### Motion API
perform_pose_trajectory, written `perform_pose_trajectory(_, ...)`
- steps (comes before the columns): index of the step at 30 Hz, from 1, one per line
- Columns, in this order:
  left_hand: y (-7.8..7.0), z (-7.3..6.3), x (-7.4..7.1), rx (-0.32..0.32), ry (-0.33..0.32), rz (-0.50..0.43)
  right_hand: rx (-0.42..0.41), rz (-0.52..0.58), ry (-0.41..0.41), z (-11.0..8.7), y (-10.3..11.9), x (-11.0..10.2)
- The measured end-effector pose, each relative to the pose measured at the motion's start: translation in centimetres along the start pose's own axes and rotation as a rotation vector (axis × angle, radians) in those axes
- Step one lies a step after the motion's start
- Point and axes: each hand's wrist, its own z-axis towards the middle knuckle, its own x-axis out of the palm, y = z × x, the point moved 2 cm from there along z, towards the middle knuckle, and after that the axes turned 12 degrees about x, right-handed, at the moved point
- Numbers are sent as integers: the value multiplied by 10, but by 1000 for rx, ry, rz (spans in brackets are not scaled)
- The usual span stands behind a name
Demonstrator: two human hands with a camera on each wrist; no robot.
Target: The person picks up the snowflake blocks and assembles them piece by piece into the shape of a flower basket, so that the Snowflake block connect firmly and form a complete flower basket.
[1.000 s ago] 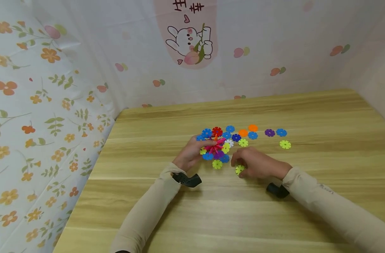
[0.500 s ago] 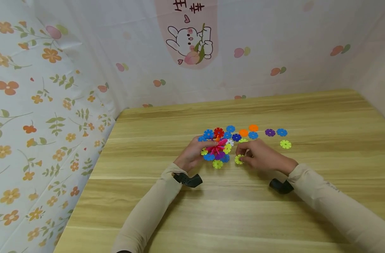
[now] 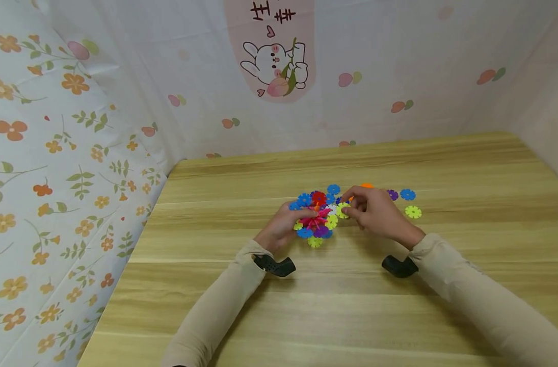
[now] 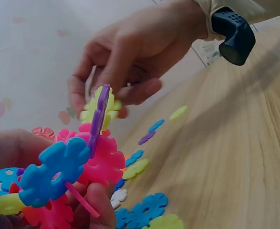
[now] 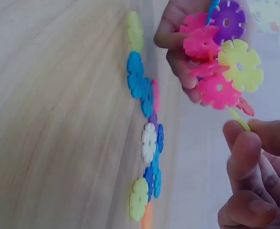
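My left hand [image 3: 281, 227] grips a cluster of interlocking snowflake discs [image 3: 312, 222], mostly pink in the middle with blue, red, purple and yellow ones round it. In the left wrist view a blue disc [image 4: 49, 167] and an upright purple disc [image 4: 98, 114] jut from it. With thumb and fingertips my right hand [image 3: 379, 210] pinches a yellow snowflake disc [image 3: 342, 210] at the cluster's right side. The right wrist view shows that pinched disc edge-on, close under the cluster's pink disc [image 5: 219, 90], with another yellow disc [image 5: 241, 66] fixed above.
Loose discs lie on the wooden table [image 3: 279, 316] behind and right of the hands: a blue one [image 3: 408, 194], a yellow one [image 3: 414, 211], a purple one [image 3: 393, 194], and several more partly hidden. Printed cloth [image 3: 191, 61] hangs behind the table.
My right hand has lifted the yellow snowflake disc from the front of the table, up and leftward to the cluster's right side. My left hand keeps its grip and has barely moved.
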Motion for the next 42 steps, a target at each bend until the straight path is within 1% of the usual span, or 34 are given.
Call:
perform_pose_trajectory(2, 1, 0, 2, 3, 9, 2, -4, 23, -31, 2, 0, 1)
perform_pose_trajectory(6, 2, 1, 5, 8, 25, 12, -17, 30, -70, 3, 1, 3)
perform_pose_trajectory(11, 2, 1, 7, -5, 37, 17, -25, 40, -83, 4, 1, 4)
perform_pose_trajectory(16, 3, 3, 8, -16, 46, 17, -27, 23, -92, 3, 2, 5)
perform_pose_trajectory(21, 5, 4, 10, 0, 65, 18, -51, 0, -117, 2, 3, 5)
perform_pose_trajectory(25, 3, 4, 13, 21, 70, 49, -72, -25, -134, 2, 6, 5)
perform_pose_trajectory(28, 2, 4, 15, 37, 61, 67, -60, -35, -120, 3, 8, 5)
perform_pose_trajectory(31, 1, 3, 16, 45, 46, 63, -39, -29, -99, 5, 10, 3)
perform_pose_trajectory(36, 4, 1, 19, 54, 14, 38, -30, -6, -79, 7, 13, 3)
perform_pose_trajectory(40, 7, 2, 23, 58, -10, 11, -15, 20, -92, 9, 10, 4)
perform_pose_trajectory(42, 8, 3, 26, 60, -25, 0, 2, 50, -82, 10, 7, 4)
